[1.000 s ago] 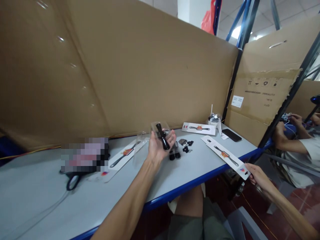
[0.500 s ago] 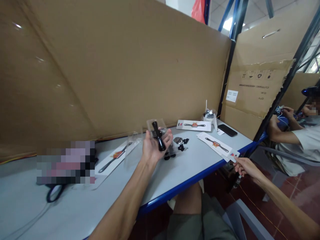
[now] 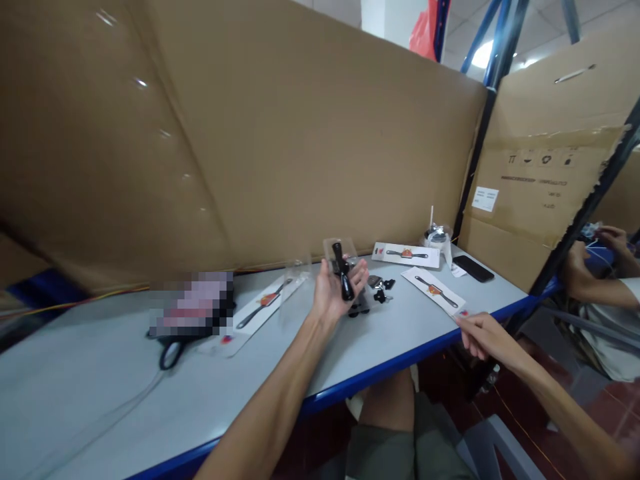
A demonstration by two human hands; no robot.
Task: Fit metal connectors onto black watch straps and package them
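My left hand (image 3: 330, 297) is palm up over the table, its fingers curled round black, smoothly rounded handles (image 3: 346, 287). Clear plastic (image 3: 330, 248) shows behind them. With its fingertips, my right hand (image 3: 484, 335) pinches the near corner of a white printed card (image 3: 423, 281) at the table's front edge. The card pictures a dark two-handled tool. Just right of my left hand lie small black and metal parts (image 3: 384, 291), including black-headed screws. Some dark pieces are partly hidden below the hand.
Another printed card (image 3: 410, 255) lies at the back, and one more (image 3: 263, 308) lies left of my arm. A phone (image 3: 474, 269) and a plastic-wrapped cup (image 3: 438, 237) are at the right. A blurred-out item with a black loop (image 3: 171, 355) is at left. Cardboard walls (image 3: 320, 147) enclose the table.
The view has swung left, shifting everything rightward in the picture. My right hand stays at the card, whose stacked edges look more aligned now. My left hand keeps its hold on the handles.
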